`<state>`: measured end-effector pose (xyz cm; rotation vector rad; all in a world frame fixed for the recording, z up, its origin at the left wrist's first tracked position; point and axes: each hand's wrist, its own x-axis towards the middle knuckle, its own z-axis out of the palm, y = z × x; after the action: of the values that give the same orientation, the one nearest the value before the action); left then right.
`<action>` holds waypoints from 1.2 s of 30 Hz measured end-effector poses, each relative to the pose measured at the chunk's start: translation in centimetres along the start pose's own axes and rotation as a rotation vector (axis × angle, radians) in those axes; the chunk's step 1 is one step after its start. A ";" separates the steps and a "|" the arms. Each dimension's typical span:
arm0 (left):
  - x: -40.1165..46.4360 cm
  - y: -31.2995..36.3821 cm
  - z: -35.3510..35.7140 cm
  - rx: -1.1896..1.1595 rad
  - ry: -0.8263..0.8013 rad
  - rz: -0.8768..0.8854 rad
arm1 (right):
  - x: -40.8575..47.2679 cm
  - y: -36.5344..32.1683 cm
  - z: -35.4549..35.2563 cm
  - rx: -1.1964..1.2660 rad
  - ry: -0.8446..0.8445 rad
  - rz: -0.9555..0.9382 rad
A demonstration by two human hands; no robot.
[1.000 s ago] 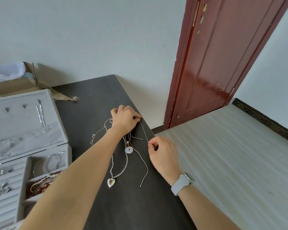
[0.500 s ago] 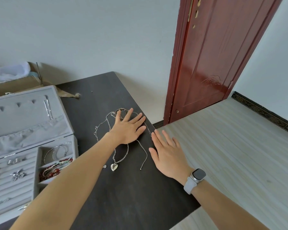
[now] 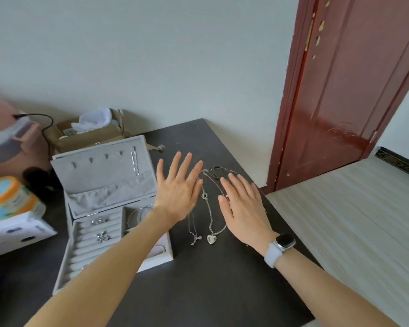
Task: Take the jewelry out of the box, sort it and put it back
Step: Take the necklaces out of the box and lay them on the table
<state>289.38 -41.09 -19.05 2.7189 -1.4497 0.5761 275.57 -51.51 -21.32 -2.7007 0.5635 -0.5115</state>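
Observation:
A grey jewelry box [image 3: 99,185] stands open on the dark table [image 3: 210,291], lid upright. Rings [image 3: 99,220] and a brooch [image 3: 102,237] sit in its ring rolls; silver bangles [image 3: 137,213] lie in a side compartment. Several silver necklaces [image 3: 208,208] are laid out on the table right of the box, one with a heart pendant [image 3: 211,239]. My left hand [image 3: 177,190] is flat with straight fingers, left of the chains. My right hand [image 3: 243,206], a watch on its wrist, is flat on their right side and covers part of them.
A cardboard box [image 3: 90,135] with a plastic bag stands behind the jewelry box. A pink container [image 3: 12,142], a round tub [image 3: 10,197] and a white box [image 3: 17,232] sit at the left. The table's right edge runs close to my right hand; a red door [image 3: 340,90] stands beyond.
Both hands went from pinching the chains to lying flat and open. They have moved apart, so the necklaces show between them. The view has swung left, bringing in more of the box.

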 end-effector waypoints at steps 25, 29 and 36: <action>-1.0 -20.3 1.1 0.143 0.425 -0.308 | 15.1 -17.2 6.7 0.034 0.159 0.052; -1.2 -20.6 1.5 0.147 0.540 -0.289 | 15.1 -17.9 6.9 0.061 0.160 0.106; -1.6 -20.6 1.7 0.125 0.592 -0.299 | 15.1 -17.9 7.0 0.163 0.201 0.090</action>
<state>305.62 -28.31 -17.80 2.4470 -0.8718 1.3309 297.03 -40.94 -16.33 -2.4738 0.6620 -0.7744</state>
